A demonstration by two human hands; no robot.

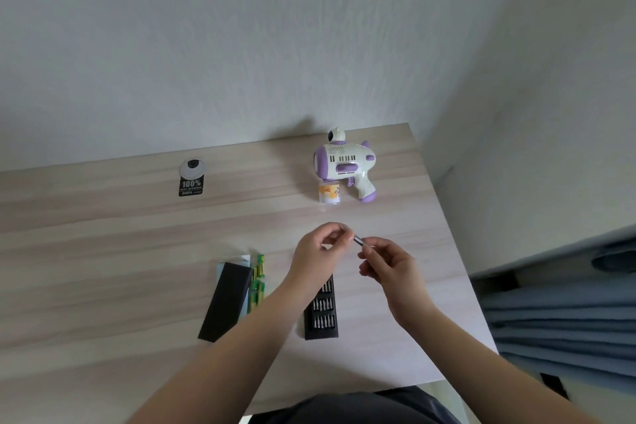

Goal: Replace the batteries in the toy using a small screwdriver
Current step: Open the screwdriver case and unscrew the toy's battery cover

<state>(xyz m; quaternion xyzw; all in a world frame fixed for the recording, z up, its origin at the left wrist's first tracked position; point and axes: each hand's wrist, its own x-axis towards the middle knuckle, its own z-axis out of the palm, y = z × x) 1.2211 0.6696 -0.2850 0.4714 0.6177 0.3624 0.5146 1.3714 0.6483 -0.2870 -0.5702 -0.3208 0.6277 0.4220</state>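
Table (103,251) spans mid-frame. Toy (344,163) stands upper centre-right, untouched. Bit tray (321,311) and green batteries (258,282) lie lower centre. Right hand (389,263) grip pinches screwdriver (359,240); left hand (318,251) fingertips are pinched together at its tip.

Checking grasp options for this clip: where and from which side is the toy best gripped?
Likely the toy's handle, from the near right: the toy stands upright, its purple-ended handle slanting down toward the person's right with bare table around it.
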